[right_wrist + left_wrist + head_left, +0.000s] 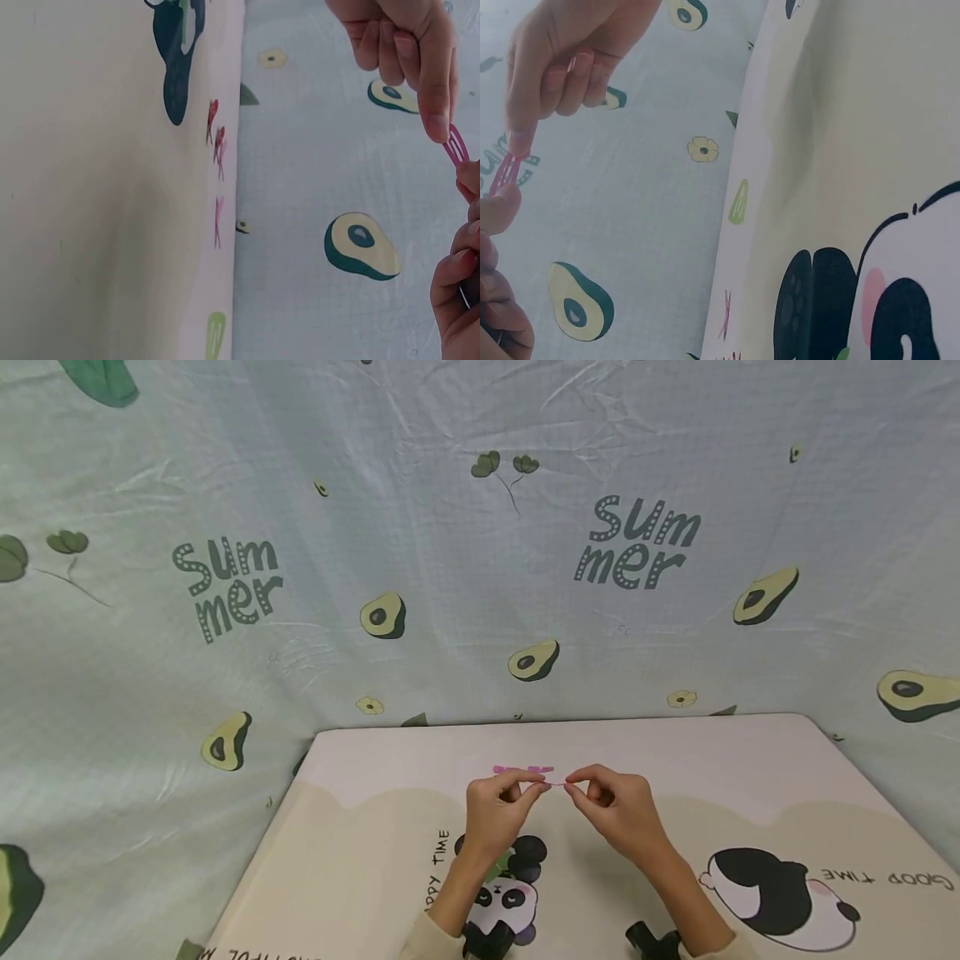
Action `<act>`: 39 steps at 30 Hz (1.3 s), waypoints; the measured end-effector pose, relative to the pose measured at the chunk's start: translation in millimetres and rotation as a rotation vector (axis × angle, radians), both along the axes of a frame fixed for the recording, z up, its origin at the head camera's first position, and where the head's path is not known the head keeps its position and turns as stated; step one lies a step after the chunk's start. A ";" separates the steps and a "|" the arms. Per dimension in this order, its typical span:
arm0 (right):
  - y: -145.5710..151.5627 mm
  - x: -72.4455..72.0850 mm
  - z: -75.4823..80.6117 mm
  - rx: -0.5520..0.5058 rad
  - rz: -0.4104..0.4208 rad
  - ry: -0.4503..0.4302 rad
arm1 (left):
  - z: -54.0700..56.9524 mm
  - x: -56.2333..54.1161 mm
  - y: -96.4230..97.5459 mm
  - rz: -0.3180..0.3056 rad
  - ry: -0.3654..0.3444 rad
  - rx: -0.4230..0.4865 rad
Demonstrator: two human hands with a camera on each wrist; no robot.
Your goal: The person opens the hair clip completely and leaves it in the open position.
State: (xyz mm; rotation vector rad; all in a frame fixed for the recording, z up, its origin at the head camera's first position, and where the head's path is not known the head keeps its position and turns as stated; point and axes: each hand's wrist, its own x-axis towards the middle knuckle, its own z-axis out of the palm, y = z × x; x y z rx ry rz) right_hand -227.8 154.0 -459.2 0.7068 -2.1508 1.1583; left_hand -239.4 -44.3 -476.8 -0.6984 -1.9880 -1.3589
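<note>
A pink snap hair clip (pixel 506 172) is held in the air between both hands, above the far part of the table. My left hand (pixel 498 810) pinches one end with thumb and forefinger. At the other end, the thumb and forefinger of my right hand (pixel 617 806) pinch it too. The right wrist view shows the clip (pixel 456 145) with its slotted body between the fingertips. Beyond the hands, several pink and red clips (pixel 218 217) lie near the table's far edge. A green clip (pixel 738 202) lies along that edge as well.
A table (pixel 360 860) with a cream and pink cover, printed with a panda and a dog, stands below the hands. Behind it hangs a pale curtain (pixel 450 552) with avocado prints. Black wrist devices (pixel 652 941) are at the cuffs.
</note>
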 end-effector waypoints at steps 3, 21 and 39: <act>-0.4 0.1 -0.7 -0.015 -0.002 0.021 | 0.9 0.9 1.8 -0.015 -0.019 0.023; 6.5 -3.4 -6.4 -0.028 0.007 -0.043 | -1.0 0.0 3.0 -0.047 -0.104 -0.009; 6.4 0.9 1.9 0.010 -0.030 0.016 | 5.3 6.1 -1.4 -0.051 -0.009 -0.014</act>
